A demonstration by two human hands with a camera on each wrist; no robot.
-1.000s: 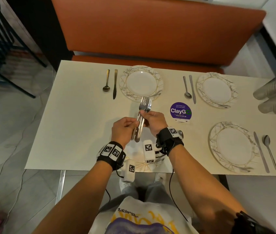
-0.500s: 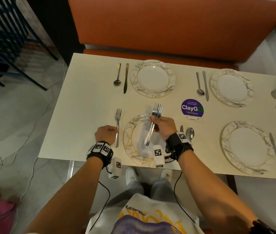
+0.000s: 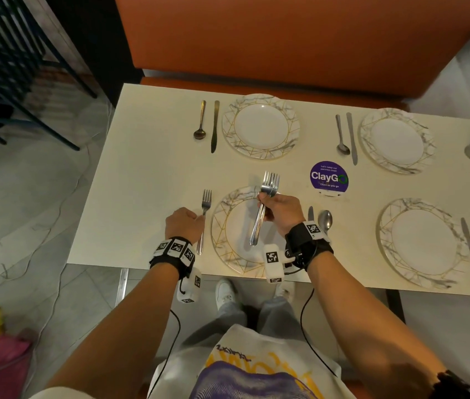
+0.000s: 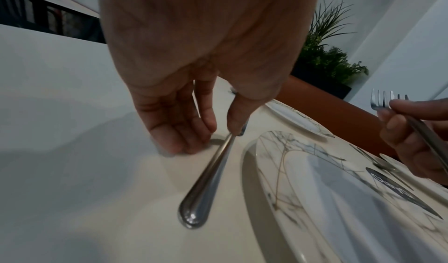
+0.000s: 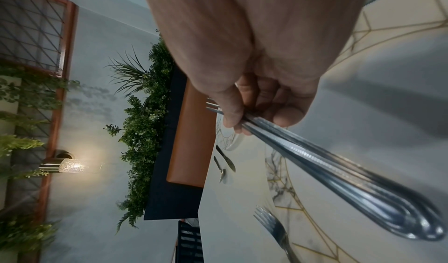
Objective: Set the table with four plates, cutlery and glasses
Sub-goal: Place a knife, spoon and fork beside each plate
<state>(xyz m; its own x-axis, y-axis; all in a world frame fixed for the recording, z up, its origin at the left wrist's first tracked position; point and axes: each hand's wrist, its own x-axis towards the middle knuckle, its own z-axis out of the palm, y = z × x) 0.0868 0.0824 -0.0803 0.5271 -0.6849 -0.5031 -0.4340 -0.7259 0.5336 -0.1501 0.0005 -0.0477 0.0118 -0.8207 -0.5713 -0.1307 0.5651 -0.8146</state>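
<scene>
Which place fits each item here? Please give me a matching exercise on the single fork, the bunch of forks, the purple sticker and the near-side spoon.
Things:
1. single fork
2. bunch of forks
3. purple sticker
4. near-side spoon

Places:
A. on the table between the plates
B. held by the right hand above the near plate
C. on the table right of the near plate
D. left of the near plate, at the left hand

Pairs: 1-D, 2-B, 3-A, 4-C

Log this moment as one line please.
left hand setting fork beside near plate | right hand holds spare forks | glasses not placed
</scene>
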